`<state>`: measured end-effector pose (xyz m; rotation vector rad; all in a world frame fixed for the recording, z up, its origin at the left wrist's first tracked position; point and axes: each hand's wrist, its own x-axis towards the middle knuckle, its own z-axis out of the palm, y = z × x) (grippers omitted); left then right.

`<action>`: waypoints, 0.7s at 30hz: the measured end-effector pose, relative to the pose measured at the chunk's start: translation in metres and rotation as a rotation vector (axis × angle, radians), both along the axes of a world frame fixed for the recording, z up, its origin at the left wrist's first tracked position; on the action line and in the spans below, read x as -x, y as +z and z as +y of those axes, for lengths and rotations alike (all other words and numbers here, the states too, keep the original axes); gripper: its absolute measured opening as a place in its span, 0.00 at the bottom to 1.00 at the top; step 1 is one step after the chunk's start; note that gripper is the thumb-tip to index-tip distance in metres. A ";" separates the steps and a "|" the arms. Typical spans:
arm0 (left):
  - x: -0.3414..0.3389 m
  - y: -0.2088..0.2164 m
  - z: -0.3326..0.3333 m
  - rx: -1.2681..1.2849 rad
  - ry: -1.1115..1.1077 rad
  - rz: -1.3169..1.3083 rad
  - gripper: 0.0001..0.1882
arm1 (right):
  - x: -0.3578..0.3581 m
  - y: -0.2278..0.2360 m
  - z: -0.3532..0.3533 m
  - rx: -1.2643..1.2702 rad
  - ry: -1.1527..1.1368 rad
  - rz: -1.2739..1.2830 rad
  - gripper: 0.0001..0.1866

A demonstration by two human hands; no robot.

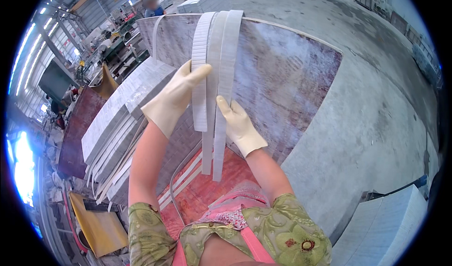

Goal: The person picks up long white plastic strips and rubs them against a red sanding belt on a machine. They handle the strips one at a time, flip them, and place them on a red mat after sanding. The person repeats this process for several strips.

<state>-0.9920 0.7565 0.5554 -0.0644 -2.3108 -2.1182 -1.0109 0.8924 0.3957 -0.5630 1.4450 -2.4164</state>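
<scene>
Three long, pale grey-white strips, which look like stone trim, lean side by side against a mottled brown board. My left hand [176,94], in a cream rubber glove, closes round the left strip [200,35], which has a ribbed face; the thumb lies across its front. The smooth middle strip [207,148] reaches lower than the ribbed one. My right hand [241,124], gloved alike, grips the edge of the right strip [228,63] with thumb and fingers. The fingertips behind the strips are hidden.
Behind the strips stands the large board [287,73]. Pale slabs and thin strips are stacked at left [127,106]. A reddish sheet [230,165] lies below, near my apron. More pale blocks [386,228] sit at lower right. A person [153,7] is far off at the back.
</scene>
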 end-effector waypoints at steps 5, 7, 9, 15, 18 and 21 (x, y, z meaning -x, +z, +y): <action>0.012 -0.039 -0.008 0.383 0.268 0.267 0.40 | -0.029 0.022 -0.012 -0.120 -0.182 0.080 0.25; 0.017 -0.049 -0.027 0.266 0.167 0.241 0.39 | -0.034 0.032 -0.007 -0.222 -0.186 0.181 0.26; 0.014 -0.049 -0.038 0.270 0.227 0.216 0.36 | -0.033 0.045 0.001 -0.321 -0.138 0.304 0.28; -0.017 -0.017 -0.033 0.090 0.196 0.217 0.32 | -0.023 0.030 0.002 0.199 0.029 -0.053 0.24; -0.025 -0.009 -0.035 -0.054 0.123 0.108 0.33 | -0.019 0.031 0.006 0.234 0.044 -0.095 0.25; -0.029 -0.011 -0.031 -0.157 0.091 0.074 0.32 | -0.018 0.033 -0.001 0.245 0.058 -0.079 0.25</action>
